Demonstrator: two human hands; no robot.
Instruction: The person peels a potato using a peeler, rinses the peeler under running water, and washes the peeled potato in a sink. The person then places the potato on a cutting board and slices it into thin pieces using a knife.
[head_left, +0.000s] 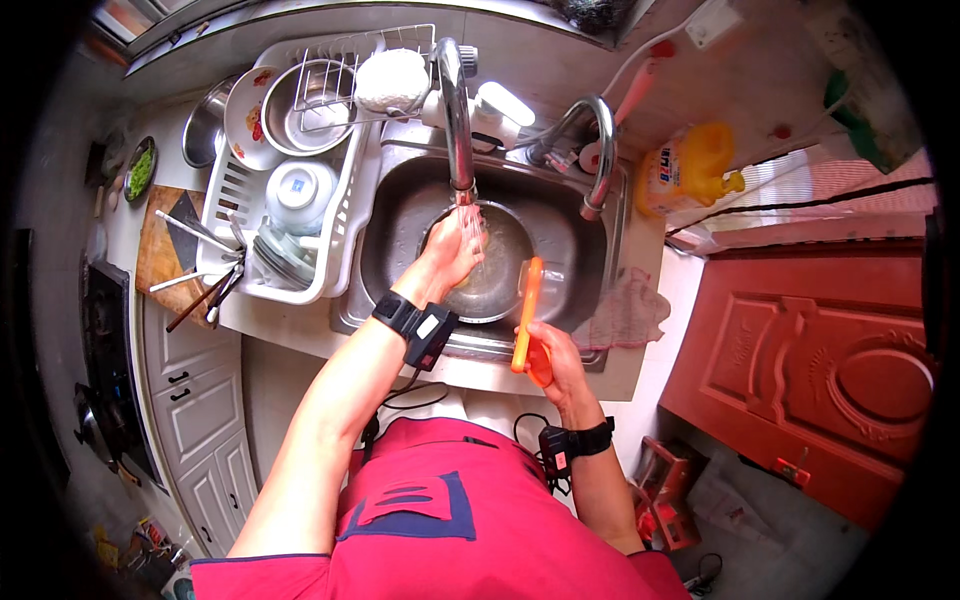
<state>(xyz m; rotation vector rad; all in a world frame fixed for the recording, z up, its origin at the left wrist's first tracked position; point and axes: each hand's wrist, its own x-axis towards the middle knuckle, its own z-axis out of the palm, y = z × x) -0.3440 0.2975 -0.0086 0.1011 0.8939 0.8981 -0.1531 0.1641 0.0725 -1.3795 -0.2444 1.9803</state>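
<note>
My left hand (448, 251) is under the stream from the tall chrome faucet (454, 112), over a round metal basin (499, 307). Splashing water blurs its fingers, and a pale yellowish patch shows below them; whether they hold it I cannot tell. The basin stands in the stainless steel sink (390, 217) with some water in it. At the sink's front right edge, my right hand (561, 364) grips an orange plastic kitchen tool (531, 307), seen nearly edge-on. A clear part sticks out on its far side, above the basin's right rim.
A white dish rack (330, 255) with bowls, plates and chopsticks stands left of the sink. Further left lies a cutting board (154, 247) with a cleaver (184, 229). A second faucet (604, 150), a yellow jug (675, 176) and a cloth (626, 311) are at the right.
</note>
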